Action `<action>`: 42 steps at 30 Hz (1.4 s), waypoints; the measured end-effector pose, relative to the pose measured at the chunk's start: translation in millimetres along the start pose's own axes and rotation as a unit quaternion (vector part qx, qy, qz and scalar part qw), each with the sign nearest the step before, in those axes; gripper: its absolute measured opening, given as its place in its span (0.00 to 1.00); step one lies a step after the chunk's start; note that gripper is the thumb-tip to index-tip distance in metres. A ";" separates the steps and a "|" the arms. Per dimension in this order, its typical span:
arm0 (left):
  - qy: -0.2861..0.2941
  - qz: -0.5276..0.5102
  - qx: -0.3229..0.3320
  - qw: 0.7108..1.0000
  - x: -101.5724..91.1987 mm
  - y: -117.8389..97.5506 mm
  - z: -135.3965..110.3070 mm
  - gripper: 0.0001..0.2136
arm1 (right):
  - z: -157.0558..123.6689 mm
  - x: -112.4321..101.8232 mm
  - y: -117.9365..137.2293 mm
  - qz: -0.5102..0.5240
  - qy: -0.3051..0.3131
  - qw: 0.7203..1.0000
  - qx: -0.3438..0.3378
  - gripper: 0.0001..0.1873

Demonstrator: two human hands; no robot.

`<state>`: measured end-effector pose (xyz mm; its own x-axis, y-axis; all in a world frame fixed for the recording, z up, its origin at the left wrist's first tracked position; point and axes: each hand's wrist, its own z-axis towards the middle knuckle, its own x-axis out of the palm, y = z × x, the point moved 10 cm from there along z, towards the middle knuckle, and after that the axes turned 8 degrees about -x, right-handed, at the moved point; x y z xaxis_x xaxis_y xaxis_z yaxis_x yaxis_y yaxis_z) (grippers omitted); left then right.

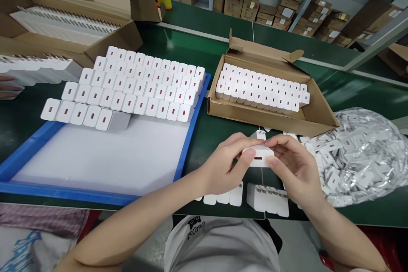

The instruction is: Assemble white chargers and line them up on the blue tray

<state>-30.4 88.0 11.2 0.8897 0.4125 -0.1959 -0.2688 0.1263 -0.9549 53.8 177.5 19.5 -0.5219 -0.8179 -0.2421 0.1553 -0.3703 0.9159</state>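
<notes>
Between my two hands is a white USB charger, its port end facing me. My left hand grips it from the left with thumb and fingers. From the right, my right hand pinches its other side. Just behind them lies another charger with metal prongs showing. Closer to me a short row of chargers lies on the green table, prongs up. Some white pieces are beside it, partly hidden by my left hand and forearm.
A cardboard box with rows of chargers stands behind my hands. On the right is a clear plastic bag of small white parts. A blue-rimmed tray on the left bears many chargers. Another person's hand shows at far left, near a larger box.
</notes>
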 end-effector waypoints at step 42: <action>0.054 0.003 -0.246 0.968 12.2 45.0 -9.2 0.26 | 108.7 -218.5 -169.2 -0.279 -0.142 0.896 0.315 0.11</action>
<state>-28.2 90.5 -36.2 0.9293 0.3112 -0.1990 -0.0902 -0.3312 -0.9392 50.4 466.7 -47.8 -0.5770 -0.4055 -0.7089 -0.6537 -0.2911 0.6986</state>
